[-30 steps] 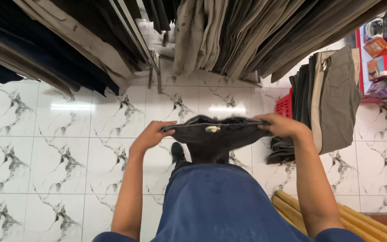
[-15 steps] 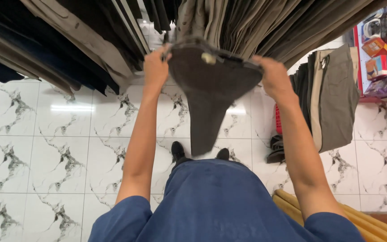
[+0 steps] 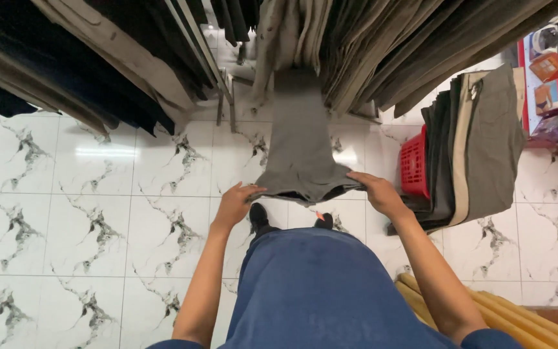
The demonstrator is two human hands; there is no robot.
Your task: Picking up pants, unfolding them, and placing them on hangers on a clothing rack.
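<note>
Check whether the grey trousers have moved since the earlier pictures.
Yes. The grey trousers went up from waist height into the hanging row, then unfolded; the hem now hangs back near both hands, left hand and right hand, above the tiled floor.

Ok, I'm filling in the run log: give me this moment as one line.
left hand: grips hem | right hand: grips hem | grey trousers: hanging from rack | floor: white marble tile
</note>
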